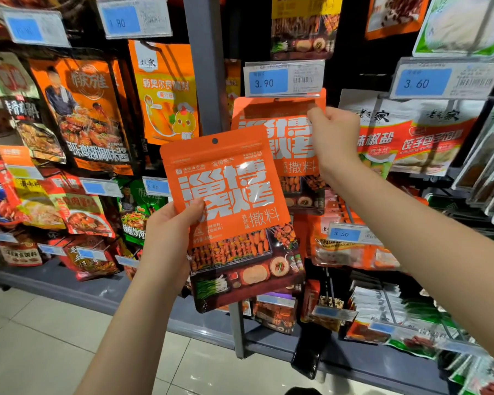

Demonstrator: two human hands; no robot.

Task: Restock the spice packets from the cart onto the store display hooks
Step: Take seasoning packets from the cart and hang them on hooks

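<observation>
Right hand (335, 138) pinches the corner of one packet (271, 129) beneath the 3.90 tag (284, 78) — its hole should meet the hidden hook squarely — while the left hand (167, 232) grips a spare (226, 195) below.

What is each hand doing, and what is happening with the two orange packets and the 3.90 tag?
Left hand: holds the front orange packet by its lower left edge.
Front orange packet: upright, off the hooks, hang hole free.
Right hand: pinches the rear orange packet near its top right corner.
Rear orange packet: raised under the 3.90 tag; on a hook or not, hidden.
3.90 tag: hangs over the rear packet's top edge.
</observation>
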